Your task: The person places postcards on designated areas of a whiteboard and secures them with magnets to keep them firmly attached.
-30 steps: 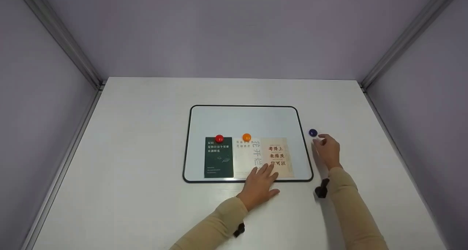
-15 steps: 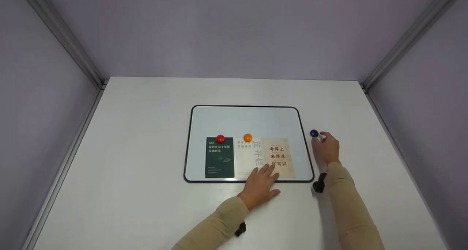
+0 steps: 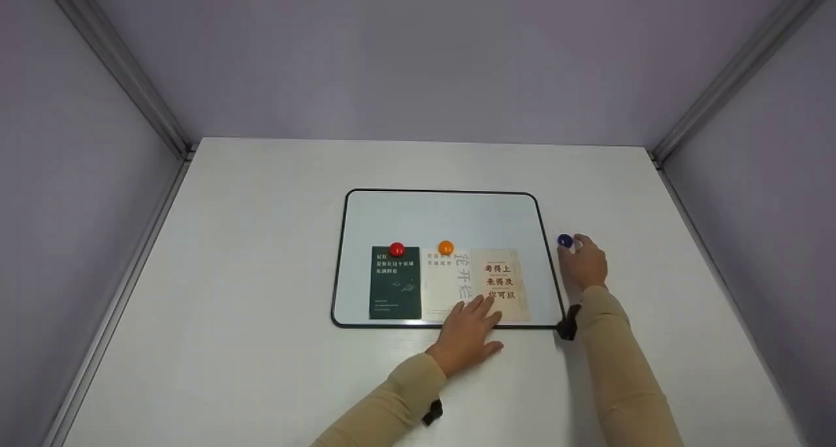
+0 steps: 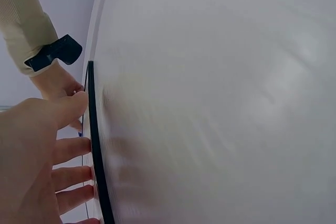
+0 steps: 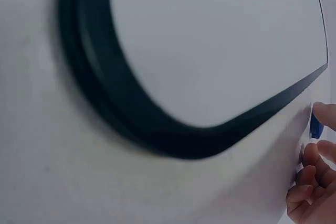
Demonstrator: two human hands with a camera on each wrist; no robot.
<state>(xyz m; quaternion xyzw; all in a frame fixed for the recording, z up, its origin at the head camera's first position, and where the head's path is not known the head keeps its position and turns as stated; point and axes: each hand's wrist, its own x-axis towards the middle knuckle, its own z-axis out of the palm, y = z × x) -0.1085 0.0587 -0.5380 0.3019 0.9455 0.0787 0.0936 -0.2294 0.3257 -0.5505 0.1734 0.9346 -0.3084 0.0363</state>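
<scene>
A black-framed whiteboard lies flat on the white table. Along its lower edge sit a green card, a white card and a beige card. A red magnet tops the green card and an orange magnet tops the white one. My left hand lies flat, fingers straight, across the bottom of the white and beige cards. Just right of the board a blue magnet sits on the table, and my right hand pinches it. The right wrist view shows the blue magnet between the fingertips.
Purple walls close in the table at the back and both sides. In the left wrist view the board's frame runs past my left hand, with the right sleeve's black strap beyond.
My right hand has moved up to the blue magnet and its fingertips have closed on it. The left hand has stayed pressed on the cards.
</scene>
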